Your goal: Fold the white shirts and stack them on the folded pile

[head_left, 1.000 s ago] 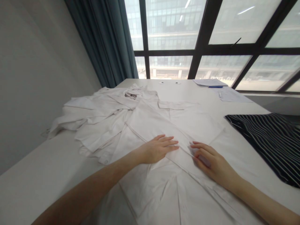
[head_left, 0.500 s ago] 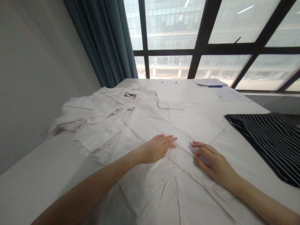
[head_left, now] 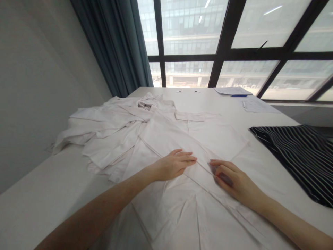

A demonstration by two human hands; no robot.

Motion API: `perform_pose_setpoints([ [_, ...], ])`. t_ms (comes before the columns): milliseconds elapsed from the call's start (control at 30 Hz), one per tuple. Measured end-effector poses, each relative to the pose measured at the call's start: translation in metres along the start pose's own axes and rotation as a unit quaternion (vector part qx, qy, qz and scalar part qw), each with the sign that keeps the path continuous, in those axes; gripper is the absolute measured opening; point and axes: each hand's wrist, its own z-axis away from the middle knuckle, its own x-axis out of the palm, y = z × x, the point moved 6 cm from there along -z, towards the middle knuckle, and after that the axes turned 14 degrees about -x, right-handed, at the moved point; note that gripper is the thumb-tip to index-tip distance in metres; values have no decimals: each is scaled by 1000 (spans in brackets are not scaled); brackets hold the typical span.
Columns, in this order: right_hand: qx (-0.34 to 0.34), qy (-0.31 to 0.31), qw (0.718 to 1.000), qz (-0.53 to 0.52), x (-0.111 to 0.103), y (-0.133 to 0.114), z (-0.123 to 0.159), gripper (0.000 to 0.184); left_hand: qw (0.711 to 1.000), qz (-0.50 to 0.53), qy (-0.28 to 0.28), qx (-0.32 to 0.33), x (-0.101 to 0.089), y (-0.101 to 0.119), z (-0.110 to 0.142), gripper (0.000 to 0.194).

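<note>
A white garment (head_left: 166, 132) with seams and folded edges is spread over the table and runs toward me. My left hand (head_left: 175, 165) lies flat on it, fingers stretched out to the right and close together. Just right of those fingertips, my right hand (head_left: 231, 178) is curled at a long diagonal edge of the cloth. Its thumb and bent fingers pinch that edge, while the index finger reaches forward over the fabric. More crumpled white clothing (head_left: 104, 121) is heaped at the left, against the spread part.
Black cloth with white stripes (head_left: 299, 156) lies at the right of the white table (head_left: 270, 135). Papers (head_left: 232, 91) and a blue pen (head_left: 238, 96) rest near the far edge. Beyond are windows (head_left: 192, 27) and a dark blue curtain (head_left: 117, 45); a wall (head_left: 47, 80) borders the left.
My right hand has shifted slightly left, and its fingers have closed in on the cloth's edge. The fingers of my left hand have flattened a little.
</note>
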Motion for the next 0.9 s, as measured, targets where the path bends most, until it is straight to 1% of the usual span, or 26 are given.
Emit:
perform_pose_setpoints([
  [200, -14, 1, 1000, -22, -2, -2, -2, 9, 1000, 5, 15, -4, -3, 1, 0, 48],
  [367, -8, 2, 999, -41, -1, 0, -3, 11, 1000, 7, 14, -6, -4, 3, 0, 46],
  [500, 1, 3, 999, -52, 0, 3, -2, 18, 1000, -5, 23, -4, -5, 3, 0, 45],
  [633, -13, 3, 999, -32, 3, 5, -1, 28, 999, -13, 34, -4, -6, 4, 0, 45],
  [733, -37, -18, 999, -10, 5, 5, -1, 38, 999, -6, 38, -11, -6, 2, 0, 44],
  [900, -53, -69, 996, 16, 10, 5, 0, 43, 998, 10, 51, -38, -4, -7, 0, 41],
])
